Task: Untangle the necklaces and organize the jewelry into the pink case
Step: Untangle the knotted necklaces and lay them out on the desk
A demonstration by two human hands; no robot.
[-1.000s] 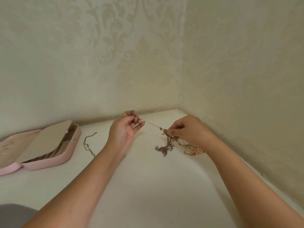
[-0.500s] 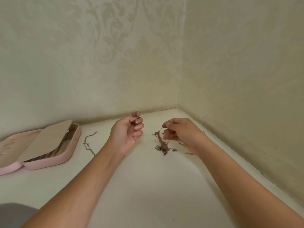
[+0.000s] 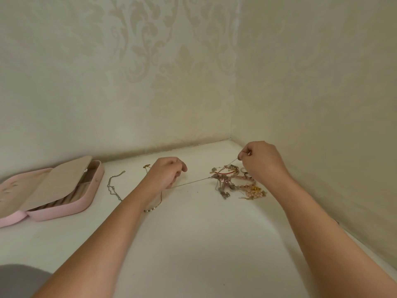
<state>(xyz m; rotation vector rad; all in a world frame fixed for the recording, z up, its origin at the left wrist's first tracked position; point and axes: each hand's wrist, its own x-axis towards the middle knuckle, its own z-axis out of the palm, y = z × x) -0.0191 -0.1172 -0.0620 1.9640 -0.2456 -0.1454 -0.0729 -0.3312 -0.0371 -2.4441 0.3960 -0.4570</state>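
Head view. Both bare forearms reach forward over the white surface [image 3: 193, 244] toward a corner of two papered walls.

Left hand [image 3: 166, 175]: knuckles up, fingers curled under, gripping one end of a thin chain [image 3: 193, 182]. The chain runs taut from the underside of this hand, to its right and slightly away, into the tangle of jewelry [image 3: 225, 183]. The back of the hand hides the exact finger contact.

Right hand [image 3: 261, 161]: thumb and forefinger pressed together, pinching a raised strand [image 3: 233, 162] that climbs from the tangle to the fingertips. The hand is held above the surface, just beyond and to the right of the tangle. Cannot tell whether this strand and the thin chain are one piece; they meet inside the knot.

Tangle: lies on the surface between the two hands, nearer the right one. Visible in it are greyish chain links, a red loop [image 3: 223, 172] and a pink beaded piece [image 3: 251, 189] with gold bits, on the side nearest the right forearm.

Left of the left hand: a loose silver chain [image 3: 113, 186] lies slack on the surface, apart from the tangle. Another fine chain [image 3: 153, 208] passes under the left wrist, with small beads at its near end and a gold bit showing beyond the hand.

Pink case [image 3: 86, 203]: well to the left of the left hand, open and lying flat, with a beige flap [image 3: 53, 183] tilted over its ridged compartment. Contents not discernible.
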